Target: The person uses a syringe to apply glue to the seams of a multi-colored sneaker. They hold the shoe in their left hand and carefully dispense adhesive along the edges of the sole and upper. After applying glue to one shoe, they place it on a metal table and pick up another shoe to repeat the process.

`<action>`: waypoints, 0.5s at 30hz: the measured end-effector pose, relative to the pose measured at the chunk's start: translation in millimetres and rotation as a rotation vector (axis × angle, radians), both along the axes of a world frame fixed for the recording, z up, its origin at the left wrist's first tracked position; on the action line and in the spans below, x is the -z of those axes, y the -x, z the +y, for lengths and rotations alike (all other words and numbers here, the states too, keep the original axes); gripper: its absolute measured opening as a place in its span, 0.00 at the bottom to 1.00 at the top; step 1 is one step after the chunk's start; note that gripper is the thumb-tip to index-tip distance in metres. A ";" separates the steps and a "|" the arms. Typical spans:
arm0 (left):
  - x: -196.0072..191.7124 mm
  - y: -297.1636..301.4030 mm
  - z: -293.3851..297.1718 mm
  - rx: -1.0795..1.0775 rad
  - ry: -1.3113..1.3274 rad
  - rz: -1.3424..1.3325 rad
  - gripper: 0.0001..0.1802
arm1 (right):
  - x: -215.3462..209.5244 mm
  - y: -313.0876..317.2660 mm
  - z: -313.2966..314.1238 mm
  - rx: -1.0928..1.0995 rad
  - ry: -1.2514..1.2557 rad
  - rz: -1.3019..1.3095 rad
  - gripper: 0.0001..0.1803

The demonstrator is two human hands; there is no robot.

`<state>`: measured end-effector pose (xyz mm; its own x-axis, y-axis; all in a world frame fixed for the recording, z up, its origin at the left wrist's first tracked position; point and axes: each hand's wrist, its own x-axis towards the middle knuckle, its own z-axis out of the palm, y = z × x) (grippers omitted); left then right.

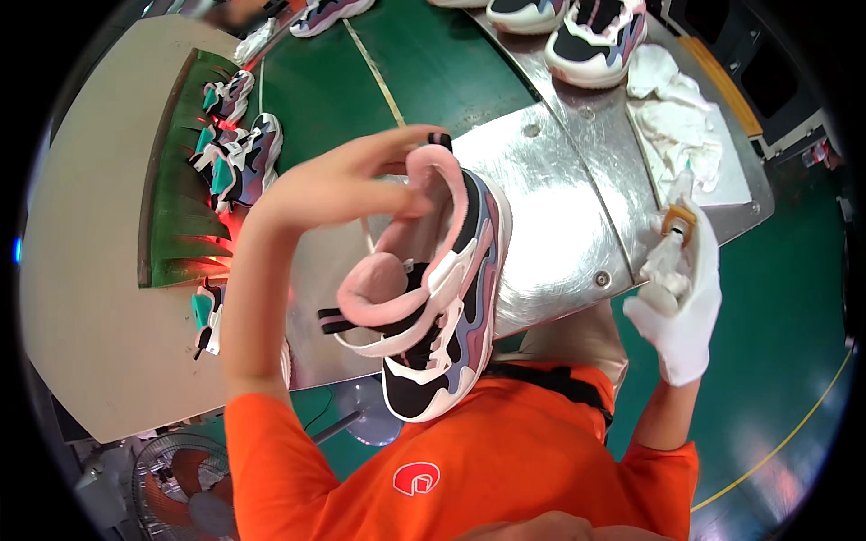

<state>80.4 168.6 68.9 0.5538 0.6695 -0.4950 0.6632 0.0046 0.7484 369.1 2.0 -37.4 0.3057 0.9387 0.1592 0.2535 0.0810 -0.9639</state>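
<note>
The left hand (338, 185) is bare and closed on the collar of a shoe (442, 298), thumb and fingers pinching the pink padded lining at the heel opening. The shoe hangs in the air above the bench (559, 198) and in front of the person's orange shirt (469, 460). Its long axis runs roughly top to bottom of the view, heel up at the hand, toe down toward the shirt, with the white sole turned to the right. The pink tongue (374, 284) is pulled out and curls off to the left of the shoe, and a strap hangs loose below it.

The right hand (681, 302), in a white glove, is right of the shoe and well apart from it. It is wrapped around a small pale bottle (669, 252) with an amber nozzle pointing up.

Beyond the shoe the bench is bare shiny metal. White rags (681, 117) lie at its far right end, past the bottle. Further shoes (591, 36) sit beyond the shoe on a green belt (424, 63). Left of the shoe, more shoes (239, 149) come out of a slatted opening lit red. A fan (180, 487) stands on the floor, lower left of the shoe.
</note>
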 end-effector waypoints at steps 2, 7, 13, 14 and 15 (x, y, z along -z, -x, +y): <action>14.6 -14.7 18.2 0.223 0.150 0.112 0.34 | -4.8 1.8 8.2 0.071 0.121 0.110 0.51; -11.0 -20.1 -17.6 0.073 -0.204 0.098 0.27 | -14.7 -10.7 4.7 -0.014 0.195 0.002 0.50; -64.2 14.6 -100.0 -0.234 -0.730 -0.431 0.33 | -30.5 -10.1 -1.5 0.000 -0.003 0.128 0.49; -61.6 20.8 -111.2 -0.286 -0.858 -0.401 0.34 | -31.2 -5.9 1.8 0.023 0.021 0.147 0.49; -55.8 21.9 -116.5 -0.277 -0.957 -0.437 0.35 | -24.0 -8.6 6.0 0.018 0.067 0.128 0.47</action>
<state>58.5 52.1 124.6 0.3261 0.8016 0.5011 0.4043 -0.5974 0.6925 377.7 8.1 -13.4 0.3367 0.9400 0.0549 0.1285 0.0119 -0.9916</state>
